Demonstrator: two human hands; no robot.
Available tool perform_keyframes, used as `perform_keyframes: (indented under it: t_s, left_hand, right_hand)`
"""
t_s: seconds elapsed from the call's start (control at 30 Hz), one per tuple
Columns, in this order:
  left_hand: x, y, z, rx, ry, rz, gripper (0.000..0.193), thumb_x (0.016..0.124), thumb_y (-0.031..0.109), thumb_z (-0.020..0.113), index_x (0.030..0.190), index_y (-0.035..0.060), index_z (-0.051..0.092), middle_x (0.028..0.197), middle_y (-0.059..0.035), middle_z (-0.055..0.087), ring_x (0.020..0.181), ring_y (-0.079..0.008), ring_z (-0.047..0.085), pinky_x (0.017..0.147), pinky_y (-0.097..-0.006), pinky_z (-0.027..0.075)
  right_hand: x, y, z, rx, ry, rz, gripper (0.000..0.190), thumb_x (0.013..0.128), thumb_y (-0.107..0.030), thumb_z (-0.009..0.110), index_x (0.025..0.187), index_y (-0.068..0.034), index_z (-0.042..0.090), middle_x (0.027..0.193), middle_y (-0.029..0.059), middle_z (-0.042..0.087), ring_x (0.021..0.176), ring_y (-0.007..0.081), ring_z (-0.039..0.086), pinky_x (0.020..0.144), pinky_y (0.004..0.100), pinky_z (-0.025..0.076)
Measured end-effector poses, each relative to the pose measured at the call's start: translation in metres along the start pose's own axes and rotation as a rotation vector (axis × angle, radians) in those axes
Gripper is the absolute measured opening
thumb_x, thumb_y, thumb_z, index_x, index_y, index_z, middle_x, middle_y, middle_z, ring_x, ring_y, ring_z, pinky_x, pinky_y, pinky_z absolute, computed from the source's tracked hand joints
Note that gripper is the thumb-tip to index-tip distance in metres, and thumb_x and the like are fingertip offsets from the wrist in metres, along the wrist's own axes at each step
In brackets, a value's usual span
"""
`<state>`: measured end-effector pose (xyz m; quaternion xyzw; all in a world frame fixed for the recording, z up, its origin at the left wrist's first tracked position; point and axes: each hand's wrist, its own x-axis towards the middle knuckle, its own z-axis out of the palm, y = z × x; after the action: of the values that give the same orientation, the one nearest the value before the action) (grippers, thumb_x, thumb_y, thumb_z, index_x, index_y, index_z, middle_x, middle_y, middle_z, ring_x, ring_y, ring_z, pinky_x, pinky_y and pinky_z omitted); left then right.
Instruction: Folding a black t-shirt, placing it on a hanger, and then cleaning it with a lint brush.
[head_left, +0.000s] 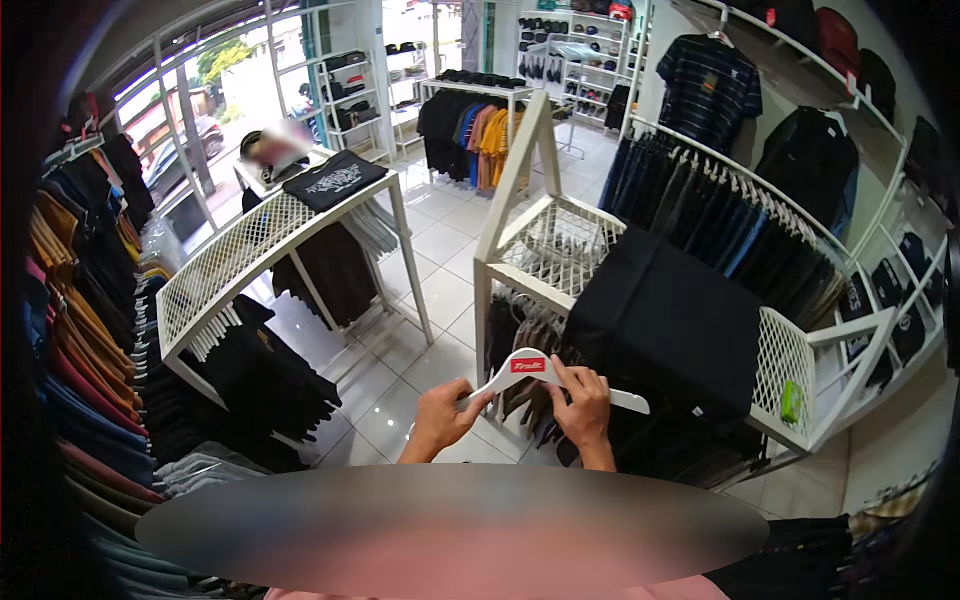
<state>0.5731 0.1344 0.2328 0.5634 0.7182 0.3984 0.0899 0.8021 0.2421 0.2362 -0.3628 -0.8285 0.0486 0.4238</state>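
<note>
Both hands grip a white clothes hanger (525, 367) that bears a red label at its centre. My left hand (444, 417) pinches the left arm of the hanger, its thumb along the edge. On the other side, my right hand (583, 401) holds the right arm near the centre, and that arm's tip sticks out past the fingers. The hanger's hook cannot be made out. Just beyond my right hand, a large black garment or cloth (667, 319) is draped over the mesh top of a white metal rack (486, 281).
Hung clothes (525, 330) fill the space under that rack, and a small green packet (791, 401) lies on its mesh. A second white rack (225, 266) at left carries a folded black printed T-shirt (335, 178). Tiled floor (397, 405) runs between. Another person (274, 150) is beyond.
</note>
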Motion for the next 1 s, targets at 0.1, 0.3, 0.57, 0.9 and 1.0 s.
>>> perform_keyframes:
  t_s: [0.1,0.3,0.57,0.9,1.0]
  left_hand:
    - [0.013,0.029,0.025,0.025,-0.084,0.147,0.043,0.093,0.047,0.073,0.087,0.0047,0.069,0.083,-0.0145,0.067,0.077,-0.0366,0.067,0.065,-0.0445,0.051]
    - [0.029,0.080,0.063,-0.134,-0.136,0.249,0.044,0.094,0.047,0.072,0.092,0.0037,0.071,0.085,-0.0157,0.066,0.076,-0.0390,0.067,0.066,-0.0467,0.051]
    - [0.075,0.100,0.088,-0.197,-0.205,0.339,0.046,0.092,0.048,0.073,0.083,0.0031,0.073,0.078,-0.0151,0.065,0.072,-0.0381,0.067,0.064,-0.0456,0.051]
    - [0.127,0.144,0.131,-0.314,-0.467,0.528,0.039,0.092,0.041,0.076,0.101,0.0035,0.070,0.081,-0.0242,0.069,0.078,-0.0452,0.068,0.066,-0.0479,0.053]
    - [0.133,0.157,0.145,-0.330,-0.580,0.546,0.041,0.092,0.041,0.076,0.105,0.0025,0.072,0.081,-0.0232,0.070,0.076,-0.0417,0.071,0.066,-0.0452,0.054]
  right_hand:
    - [-0.012,0.014,-0.032,-0.070,0.081,0.054,0.050,0.081,-0.013,0.083,0.130,-0.013,0.074,0.095,0.0047,0.069,0.088,0.0259,0.065,0.079,0.0407,0.047]
    - [-0.029,0.031,-0.068,-0.151,0.132,0.173,0.051,0.080,-0.012,0.085,0.130,-0.013,0.074,0.095,0.0047,0.069,0.089,0.0249,0.065,0.079,0.0407,0.047]
    - [-0.016,0.056,-0.083,-0.236,0.171,0.217,0.051,0.082,-0.014,0.085,0.131,-0.012,0.073,0.095,0.0056,0.068,0.086,0.0247,0.065,0.077,0.0406,0.047]
    - [-0.009,0.076,-0.112,-0.374,0.250,0.328,0.047,0.082,-0.016,0.085,0.127,-0.012,0.075,0.090,0.0055,0.067,0.081,0.0252,0.066,0.074,0.0392,0.048]
    - [-0.023,0.081,-0.119,-0.391,0.266,0.396,0.048,0.081,-0.014,0.086,0.128,-0.011,0.075,0.089,0.0055,0.067,0.079,0.0252,0.066,0.073,0.0392,0.050]
